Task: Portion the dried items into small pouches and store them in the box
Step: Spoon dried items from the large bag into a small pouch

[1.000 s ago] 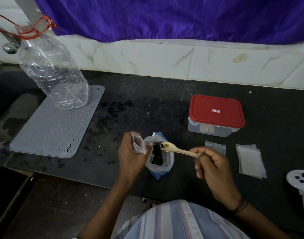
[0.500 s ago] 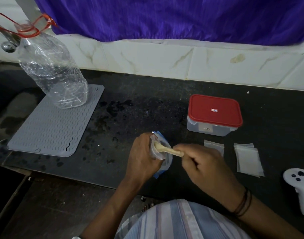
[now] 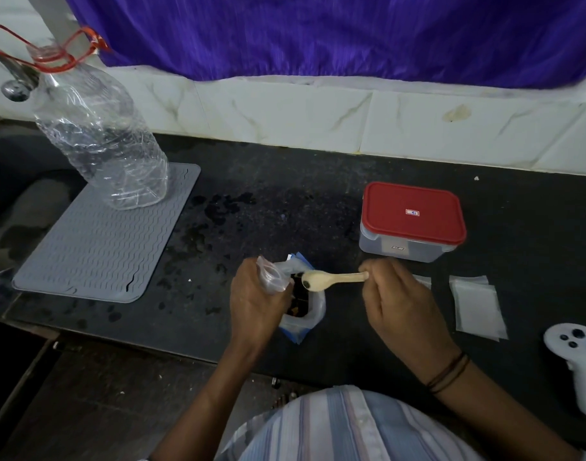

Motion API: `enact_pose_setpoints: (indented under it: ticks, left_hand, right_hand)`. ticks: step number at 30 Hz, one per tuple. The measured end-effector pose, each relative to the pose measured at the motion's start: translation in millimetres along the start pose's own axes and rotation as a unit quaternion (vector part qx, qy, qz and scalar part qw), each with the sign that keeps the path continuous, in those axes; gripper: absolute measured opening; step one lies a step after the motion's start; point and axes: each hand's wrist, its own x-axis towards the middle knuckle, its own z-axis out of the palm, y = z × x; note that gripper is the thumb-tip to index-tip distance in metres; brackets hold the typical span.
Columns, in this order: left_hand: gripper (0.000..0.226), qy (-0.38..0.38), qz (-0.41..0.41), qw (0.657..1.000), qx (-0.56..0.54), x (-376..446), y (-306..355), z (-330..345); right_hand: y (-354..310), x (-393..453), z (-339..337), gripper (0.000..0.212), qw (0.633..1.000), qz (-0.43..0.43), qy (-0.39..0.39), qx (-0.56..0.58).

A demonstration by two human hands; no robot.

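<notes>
Dried items sit dark inside an open clear bag (image 3: pixel 310 307) at lower centre of the frame, standing on the black desk (image 3: pixel 285 181). Largest, a crumpled plastic bottle (image 3: pixel 98 138) stands on a grey mat (image 3: pixel 95 241) at upper left. Right of centre sits the box (image 3: pixel 411 224), red lid on, with flat empty pouches (image 3: pixel 478 306) below it. The left hand (image 3: pixel 255 301) has its fingers curled round a small pouch (image 3: pixel 270 276). The right hand (image 3: pixel 401 301) pinches a wooden spoon (image 3: pixel 331 280), its bowl carrying one dark piece above the bag.
</notes>
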Motion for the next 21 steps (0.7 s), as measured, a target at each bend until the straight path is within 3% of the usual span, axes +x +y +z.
enact_pose_setpoints:
  ticks: [4,8,10,13,16,19,21]
  left_hand:
    - [0.049,0.019,-0.028,0.998,0.055,4,-6,1]
    - [0.05,0.025,-0.079,0.995,0.051,8,-9,0]
    - [0.048,0.005,-0.114,0.993,0.01,10,-11,0]
    - [0.039,-0.049,-0.179,0.981,-0.054,11,-13,1]
    - [0.033,-0.097,-0.234,0.962,-0.099,13,-19,7]
    - [0.014,-0.109,-0.275,0.936,-0.192,14,-14,12]
    - [0.018,-0.113,-0.302,0.911,-0.259,14,-11,13]
  right_hand:
    - [5,-8,23,0.02,0.997,0.025,-0.08,0.005]
    - [-4,-9,36,0.021,0.995,0.003,-0.101,0.013]
    - [-8,-8,41,0.022,0.994,-0.009,-0.107,-0.011]
    - [-10,-9,48,0.005,0.99,-0.05,-0.107,-0.075]
    - [-8,-8,58,0.013,0.984,-0.07,-0.121,-0.111]
    - [-8,-7,63,0.015,0.979,-0.077,-0.142,-0.12]
    - [-9,-6,64,0.018,0.977,-0.073,-0.16,-0.121]
